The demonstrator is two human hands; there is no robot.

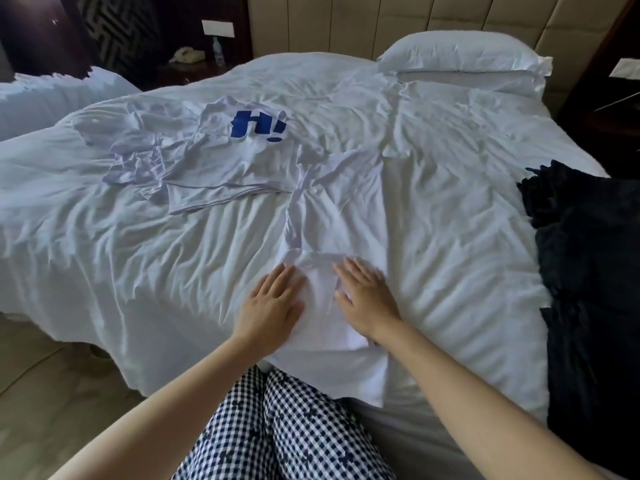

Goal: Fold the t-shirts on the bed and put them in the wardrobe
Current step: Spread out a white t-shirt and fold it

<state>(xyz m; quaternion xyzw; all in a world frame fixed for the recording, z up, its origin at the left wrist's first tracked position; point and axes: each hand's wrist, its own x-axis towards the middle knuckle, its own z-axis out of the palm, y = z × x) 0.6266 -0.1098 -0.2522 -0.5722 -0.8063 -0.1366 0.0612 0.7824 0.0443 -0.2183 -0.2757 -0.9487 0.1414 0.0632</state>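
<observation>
A white t-shirt [332, 209] lies lengthwise on the bed's near edge, its near end hanging over the side. My left hand [272, 303] and my right hand [365, 296] press flat on its near part, fingers straight, a folded flap between them. A second white t-shirt with a blue print [242, 147] lies crumpled farther back to the left, beside another rumpled pale garment [133, 161].
The white duvet [450, 188] covers the bed, with a pillow [460, 55] at the head. A dark cloth [588, 271] lies on the right edge. A nightstand with a phone [187, 57] and a bottle [217, 51] stands at the back left. My checked trousers [277, 427] touch the bed.
</observation>
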